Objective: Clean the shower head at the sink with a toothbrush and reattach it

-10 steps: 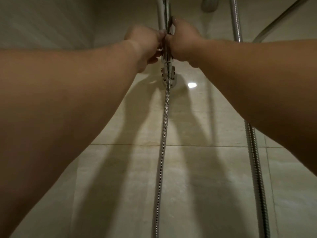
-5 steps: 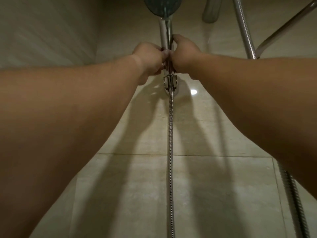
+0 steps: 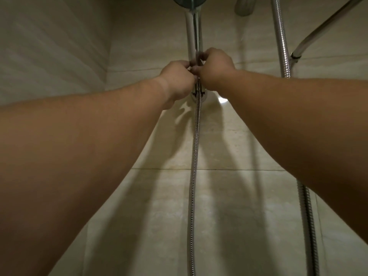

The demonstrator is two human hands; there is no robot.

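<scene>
Left hand and right hand, fingers curled, both grip the shower head handle just above its wall bracket.

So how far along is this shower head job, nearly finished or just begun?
I can't tell whether cleaning is done: no sink or toothbrush is in view. The shower head stands upright on the wall, above its handle. In hand: the left hand and right hand both grip the joint where the hose meets the handle. So this is either unscrewing at the start or tightening at the end.
</scene>
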